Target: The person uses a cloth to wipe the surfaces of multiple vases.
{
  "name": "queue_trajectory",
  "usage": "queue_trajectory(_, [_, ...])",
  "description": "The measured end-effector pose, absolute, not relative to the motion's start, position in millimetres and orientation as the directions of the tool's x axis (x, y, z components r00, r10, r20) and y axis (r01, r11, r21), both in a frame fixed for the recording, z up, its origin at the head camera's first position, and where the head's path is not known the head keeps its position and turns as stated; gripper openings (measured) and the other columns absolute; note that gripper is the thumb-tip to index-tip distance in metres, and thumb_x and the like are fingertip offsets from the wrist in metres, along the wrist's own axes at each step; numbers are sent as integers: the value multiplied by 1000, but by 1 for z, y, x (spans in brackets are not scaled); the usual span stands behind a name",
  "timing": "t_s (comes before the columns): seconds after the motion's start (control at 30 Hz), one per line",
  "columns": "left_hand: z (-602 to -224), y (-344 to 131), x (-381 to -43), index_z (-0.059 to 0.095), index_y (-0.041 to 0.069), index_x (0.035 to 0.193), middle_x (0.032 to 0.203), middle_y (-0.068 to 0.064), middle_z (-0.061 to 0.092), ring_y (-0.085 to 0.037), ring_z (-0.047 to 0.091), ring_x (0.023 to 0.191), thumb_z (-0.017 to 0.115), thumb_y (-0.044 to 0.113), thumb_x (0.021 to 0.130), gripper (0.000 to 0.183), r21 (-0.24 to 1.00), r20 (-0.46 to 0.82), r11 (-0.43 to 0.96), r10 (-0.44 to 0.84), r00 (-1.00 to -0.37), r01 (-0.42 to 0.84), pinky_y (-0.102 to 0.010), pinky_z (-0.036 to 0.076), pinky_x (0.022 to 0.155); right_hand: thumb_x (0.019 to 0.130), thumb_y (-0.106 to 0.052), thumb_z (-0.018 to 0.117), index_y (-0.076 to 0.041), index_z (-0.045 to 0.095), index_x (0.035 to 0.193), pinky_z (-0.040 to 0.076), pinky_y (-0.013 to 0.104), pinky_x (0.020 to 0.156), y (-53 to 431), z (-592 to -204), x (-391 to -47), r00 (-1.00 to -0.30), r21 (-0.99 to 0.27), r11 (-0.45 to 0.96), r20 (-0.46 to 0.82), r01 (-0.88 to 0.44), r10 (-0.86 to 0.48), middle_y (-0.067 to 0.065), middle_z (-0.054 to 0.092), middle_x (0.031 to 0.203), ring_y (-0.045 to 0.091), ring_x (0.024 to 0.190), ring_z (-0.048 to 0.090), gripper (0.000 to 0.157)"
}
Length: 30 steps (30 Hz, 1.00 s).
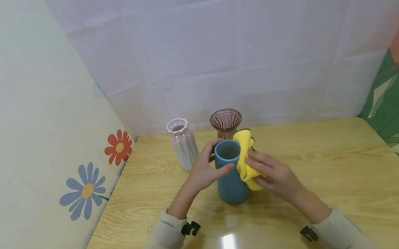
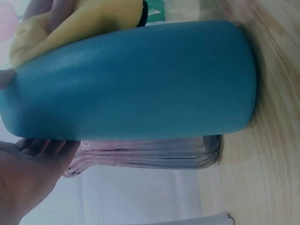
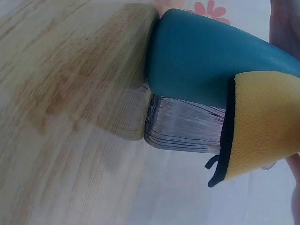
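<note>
The table [image 1: 336,158] makes a good flat base, so I'd leave the blue vase [image 1: 232,184] standing upright on it rather than lift it for the wipe. The glass vase [image 1: 226,119] is close behind, can't tell from here if they touch, so tbh I'd ease the blue one toward the person first. The pale vase [image 1: 184,146] off to the left is just beside the knuckles, worth minding too. Left hand [image 1: 204,169] is curved around the neck, thumb on the near side, fingers round the back, which looks steady enough imo, just keep the hold light. Right hand [image 1: 277,175] is pinching the yellow cloth [image 1: 242,161] against the right side, from about rim height down; I'd flatten those fingers so more cloth bears on the wall, then work downward and turn the vase with the left. Tiny thing: there's a dark loop [image 3: 212,161] on the cloth's edge, I'd tuck that in so it can't snag
</note>
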State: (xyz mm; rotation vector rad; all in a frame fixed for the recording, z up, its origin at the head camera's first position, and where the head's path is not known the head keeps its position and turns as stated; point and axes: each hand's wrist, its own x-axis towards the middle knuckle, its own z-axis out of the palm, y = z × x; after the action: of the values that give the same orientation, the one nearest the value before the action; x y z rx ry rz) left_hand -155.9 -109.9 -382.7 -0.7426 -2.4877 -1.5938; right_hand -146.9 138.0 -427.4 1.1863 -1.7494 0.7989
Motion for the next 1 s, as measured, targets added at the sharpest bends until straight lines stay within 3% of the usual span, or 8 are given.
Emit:
queue_trajectory(0.3, [-382, -120, -164, 42, 9, 149, 137, -9, 57, -26, 56, 127, 82, 16, 84, 77, 862, 290, 270, 432, -854, 429, -52, 47, 108, 105, -25, 55, -1, 72, 120, 48, 24, 105, 134, -433, -144, -187, -53, 331, 902, -942, -389, 19, 69, 122, 37, 104, 69, 33])
queue_trajectory(0.83, [-382, -128, -174, 41, 11, 149, 139, -8, 55, -27, 55, 126, 80, 20, 83, 77, 870, 272, 234, 507, -818, 434, -53, 44, 110, 106, -26, 51, -2, 72, 120, 48, 24, 104, 136, -455, -137, -225, -65, 351, 870, -934, -438, 17, 69, 124, 36, 103, 70, 35])
queue_trajectory(1.0, [-383, -130, -177, 41, 11, 149, 139, -10, 55, -27, 55, 127, 80, 18, 83, 77, 873, 275, 216, 523, -807, 437, -52, 44, 111, 98, -17, 59, -4, 72, 122, 54, 29, 98, 139, -459, -134, -270, -85, 369, 832, -925, -485, 15, 69, 125, 34, 104, 70, 30])
